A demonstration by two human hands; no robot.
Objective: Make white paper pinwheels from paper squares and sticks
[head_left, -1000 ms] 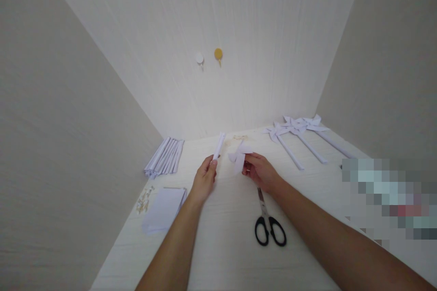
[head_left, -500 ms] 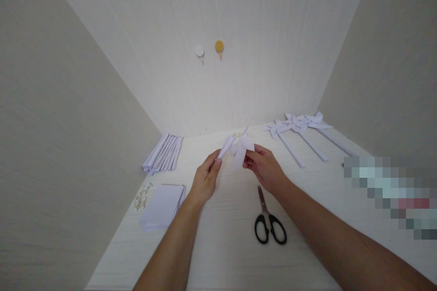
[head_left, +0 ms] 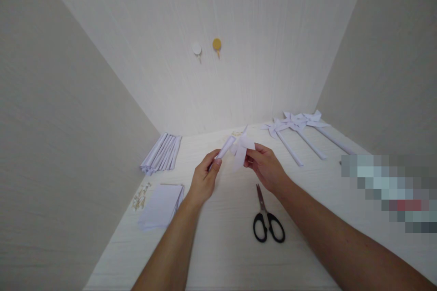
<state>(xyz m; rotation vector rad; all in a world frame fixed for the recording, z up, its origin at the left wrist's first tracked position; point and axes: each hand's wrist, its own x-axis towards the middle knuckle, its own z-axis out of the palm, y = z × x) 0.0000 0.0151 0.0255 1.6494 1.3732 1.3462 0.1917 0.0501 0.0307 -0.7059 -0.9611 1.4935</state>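
Observation:
My left hand (head_left: 204, 175) is closed around a rolled white paper stick (head_left: 226, 147), its free end pointing up and away to the right. In my right hand (head_left: 266, 166) is a folded white paper pinwheel (head_left: 243, 146), pinched at its right side. The stick's tip is right beside the pinwheel's centre; whether they touch I cannot tell. Scissors (head_left: 264, 216) with black handles lie on the table just below my right hand, blades pointing away from me.
Several paper sticks (head_left: 162, 152) lie bundled at the left. Nearer are a stack of white paper sheets (head_left: 162, 204) and small brass-coloured fasteners (head_left: 141, 198). Three finished-looking pinwheels on sticks (head_left: 290, 148) rest at the back right. Two hooks (head_left: 216, 44) are on the back wall.
The whole view has shifted slightly to the left. Both hands keep their grips, with the stick and the pinwheel in nearly the same position.

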